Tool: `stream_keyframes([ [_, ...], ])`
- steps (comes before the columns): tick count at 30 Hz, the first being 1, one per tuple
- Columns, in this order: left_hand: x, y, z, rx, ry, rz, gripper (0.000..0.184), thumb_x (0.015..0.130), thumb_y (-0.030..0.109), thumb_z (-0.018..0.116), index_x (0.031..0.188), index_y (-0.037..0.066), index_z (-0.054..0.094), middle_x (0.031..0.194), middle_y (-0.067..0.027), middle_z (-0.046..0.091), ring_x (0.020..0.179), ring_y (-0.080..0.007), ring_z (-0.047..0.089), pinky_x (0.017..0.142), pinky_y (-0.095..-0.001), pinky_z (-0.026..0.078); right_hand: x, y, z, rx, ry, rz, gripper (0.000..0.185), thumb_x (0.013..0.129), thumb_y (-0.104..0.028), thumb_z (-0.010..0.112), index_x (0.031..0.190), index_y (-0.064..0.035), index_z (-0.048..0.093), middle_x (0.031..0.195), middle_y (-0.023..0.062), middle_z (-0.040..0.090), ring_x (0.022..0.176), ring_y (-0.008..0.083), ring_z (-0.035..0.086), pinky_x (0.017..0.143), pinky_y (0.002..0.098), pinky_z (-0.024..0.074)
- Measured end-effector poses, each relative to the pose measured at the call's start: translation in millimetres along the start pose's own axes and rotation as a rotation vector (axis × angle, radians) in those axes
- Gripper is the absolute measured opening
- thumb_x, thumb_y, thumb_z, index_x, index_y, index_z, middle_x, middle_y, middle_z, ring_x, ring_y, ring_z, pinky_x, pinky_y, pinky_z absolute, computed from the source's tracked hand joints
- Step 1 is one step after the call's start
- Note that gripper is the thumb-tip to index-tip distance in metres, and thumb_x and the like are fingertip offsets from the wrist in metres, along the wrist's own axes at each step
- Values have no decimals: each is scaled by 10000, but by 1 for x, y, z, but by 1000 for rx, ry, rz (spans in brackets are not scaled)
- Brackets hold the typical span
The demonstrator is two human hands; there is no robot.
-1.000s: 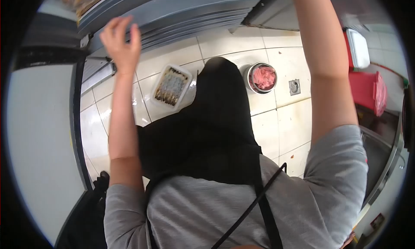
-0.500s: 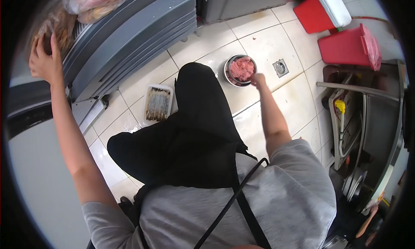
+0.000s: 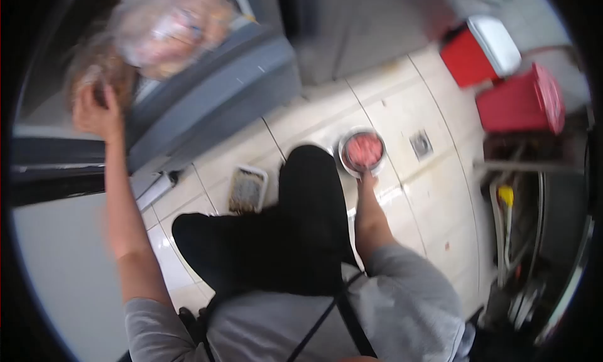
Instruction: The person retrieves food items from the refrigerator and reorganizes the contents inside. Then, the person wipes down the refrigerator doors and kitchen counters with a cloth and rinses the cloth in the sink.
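My left hand (image 3: 97,115) reaches up to the open freezer-like unit, fingers curled against a clear plastic bag (image 3: 94,73) with brown contents. Beside that bag lies a larger clear bag of pale pinkish food (image 3: 173,32). Down on the tiles, my right hand (image 3: 367,177) has its fingers closed at the near rim of a round metal bowl (image 3: 343,155). Pink raw-looking meat (image 3: 364,150) fills the bowl. Motion blur softens both hands, and the right fingertips are partly hidden.
A white tray (image 3: 266,180) with a dark-stained inside sits by my knees. The grey ribbed front (image 3: 213,92) of the unit juts out. To the right are a floor drain (image 3: 421,145), a red-and-white cooler (image 3: 465,57), a red bin (image 3: 512,108) and a metal rack (image 3: 534,167).
The view has shifted, so the scene sits lower and farther right. My right hand has moved from the bowl's right side to its near rim. My left hand stays at the bag.
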State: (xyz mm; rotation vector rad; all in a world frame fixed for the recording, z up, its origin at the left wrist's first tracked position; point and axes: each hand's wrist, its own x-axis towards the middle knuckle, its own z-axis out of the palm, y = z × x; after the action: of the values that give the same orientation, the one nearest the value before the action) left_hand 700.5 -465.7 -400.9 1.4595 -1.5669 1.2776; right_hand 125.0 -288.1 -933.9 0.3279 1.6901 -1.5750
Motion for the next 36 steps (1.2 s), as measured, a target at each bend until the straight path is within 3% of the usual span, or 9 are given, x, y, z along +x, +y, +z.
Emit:
stream_keyframes([
  [3,1,9,-5,82,42,-21,418,745,401,587,1082,160,530,1147,-57,473,1106,-245,382,923,-441,260,8,-1,3,35,-65,-65,499,608,-146,744,925,147,494,950,227,555,778,284,590,603,384,525],
  [6,4,19,-12,83,32,-67,415,727,367,593,1077,160,512,1153,-53,450,1123,-257,363,949,-459,233,-21,-27,17,120,-22,-142,172,548,93,514,713,110,470,762,197,537,668,282,587,550,411,527],
  [8,4,22,-14,78,45,-88,408,717,353,594,1066,160,508,1143,-51,451,1124,-260,364,958,-473,221,-28,-43,20,19,-77,-83,107,586,100,497,689,68,493,759,171,543,653,266,586,531,363,526],
  [10,5,25,-16,77,47,-107,403,712,345,592,1059,162,500,1124,-51,455,1113,-262,372,958,-478,219,-45,-63,29,-17,-42,-45,54,651,71,501,674,23,512,647,103,532,491,166,525,375,272,433],
  [14,6,26,-19,54,23,-129,389,719,334,584,1052,153,494,1103,-57,458,1097,-263,371,955,-485,217,-39,-80,29,93,-119,18,82,639,35,493,659,-41,471,600,47,469,470,147,468,428,277,448],
  [22,8,25,-27,0,-25,-147,403,732,305,581,1080,130,479,1124,-73,447,1116,-284,356,966,-497,200,-69,-181,4,-196,-194,45,114,579,58,503,613,-46,473,542,29,445,440,152,460,358,243,365],
  [27,6,23,-28,-19,-18,-148,409,726,298,592,1083,135,478,1124,-72,447,1119,-281,352,967,-496,199,-178,-291,25,-251,-666,-67,106,576,33,507,629,-50,466,559,18,454,430,122,436,360,239,339],
  [32,5,21,-29,-40,-50,-168,445,721,315,602,1104,136,461,1143,-72,434,1130,-285,342,979,-509,180,-333,-369,108,-197,-1107,-34,409,540,44,473,948,57,496,883,110,554,796,210,556,727,317,471],
  [36,7,22,-42,-135,-186,-184,558,715,378,622,1162,118,412,1220,-103,364,1201,-304,260,1008,-523,125,-405,-388,187,-159,-1297,39,378,566,55,495,944,38,498,864,98,550,813,213,544,792,326,442],
])
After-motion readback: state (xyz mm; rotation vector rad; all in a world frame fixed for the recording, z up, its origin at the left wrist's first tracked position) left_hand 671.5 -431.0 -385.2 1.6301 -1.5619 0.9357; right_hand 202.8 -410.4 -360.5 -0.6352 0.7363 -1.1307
